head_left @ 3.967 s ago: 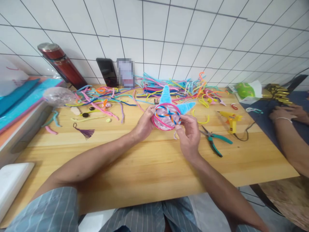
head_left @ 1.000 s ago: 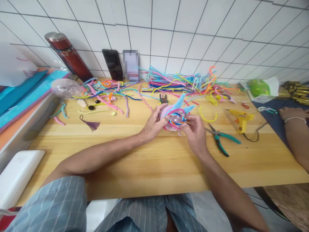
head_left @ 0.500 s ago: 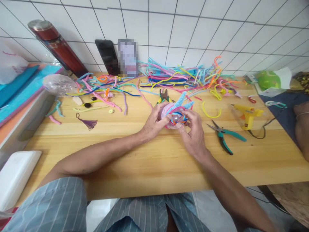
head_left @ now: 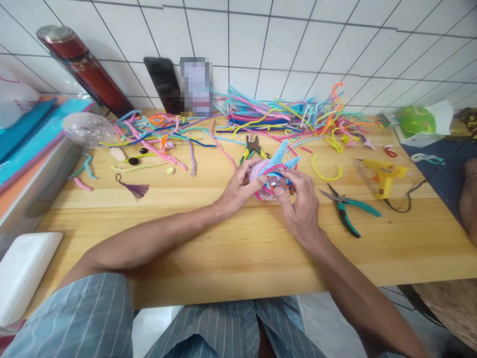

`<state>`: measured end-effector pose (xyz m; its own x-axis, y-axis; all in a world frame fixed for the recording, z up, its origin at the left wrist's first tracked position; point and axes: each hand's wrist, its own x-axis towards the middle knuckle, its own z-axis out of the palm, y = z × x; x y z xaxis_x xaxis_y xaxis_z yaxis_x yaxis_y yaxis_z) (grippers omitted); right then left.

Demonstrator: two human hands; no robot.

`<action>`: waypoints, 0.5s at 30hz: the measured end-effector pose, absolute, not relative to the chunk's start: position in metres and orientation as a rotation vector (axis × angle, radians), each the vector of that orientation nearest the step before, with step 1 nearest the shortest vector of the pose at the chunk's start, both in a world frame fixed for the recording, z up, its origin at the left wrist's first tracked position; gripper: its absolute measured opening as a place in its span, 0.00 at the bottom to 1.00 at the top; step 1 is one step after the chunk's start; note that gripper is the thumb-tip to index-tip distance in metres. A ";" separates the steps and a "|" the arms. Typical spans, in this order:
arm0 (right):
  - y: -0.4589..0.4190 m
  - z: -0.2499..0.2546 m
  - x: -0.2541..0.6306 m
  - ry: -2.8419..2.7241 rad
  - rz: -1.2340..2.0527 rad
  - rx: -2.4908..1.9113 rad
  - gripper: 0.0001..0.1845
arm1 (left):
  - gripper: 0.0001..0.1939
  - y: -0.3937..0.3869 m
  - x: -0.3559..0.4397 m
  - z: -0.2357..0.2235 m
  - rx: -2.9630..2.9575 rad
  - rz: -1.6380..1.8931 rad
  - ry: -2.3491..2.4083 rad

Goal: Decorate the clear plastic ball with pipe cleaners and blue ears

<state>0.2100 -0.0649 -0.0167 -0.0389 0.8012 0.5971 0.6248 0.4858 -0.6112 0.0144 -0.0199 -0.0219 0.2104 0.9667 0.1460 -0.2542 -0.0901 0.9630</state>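
Between my hands is a round, clear plastic ball [head_left: 274,183] wrapped in pink, blue and orange pipe cleaners, with two pointed light-blue ears standing up at its far side. My left hand [head_left: 244,186] wraps the ball's left side, thumb on top. My right hand [head_left: 300,199] grips the right side, its fingers on the blue and orange strands and its thumb at the near edge. The fingers cover part of the ball. Just behind it lie green-and-yellow pliers [head_left: 253,146]. Teal-handled long-nose pliers [head_left: 345,206] lie open to the right of my right hand.
Pipe cleaners [head_left: 268,114] pile along the tiled wall. A yellow glue gun [head_left: 383,174] with a cord rests at right, near a person's arm [head_left: 470,199]. At left are a purple tassel [head_left: 134,188], a clear bag [head_left: 89,128], a red flask [head_left: 84,69] and a white box [head_left: 28,273].
The ball has been turned and tilted, so its ears point up and right. My left thumb has moved onto its top. My right fingers have shifted over the blue and orange strands.
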 end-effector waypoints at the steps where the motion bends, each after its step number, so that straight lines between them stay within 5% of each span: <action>1: -0.065 -0.017 0.210 -1.738 0.214 -1.216 0.19 | 0.29 -0.020 0.015 -0.021 1.201 1.234 0.798; 15: -0.064 -0.022 0.211 -1.802 -0.001 -1.222 0.20 | 0.30 -0.015 0.010 -0.033 1.355 1.184 0.754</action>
<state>0.2106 -0.0636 -0.0216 -0.0757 0.7288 0.6805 0.7296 0.5057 -0.4604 0.0104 -0.0152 -0.0331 0.2904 0.9316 0.2186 -0.1956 -0.1658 0.9666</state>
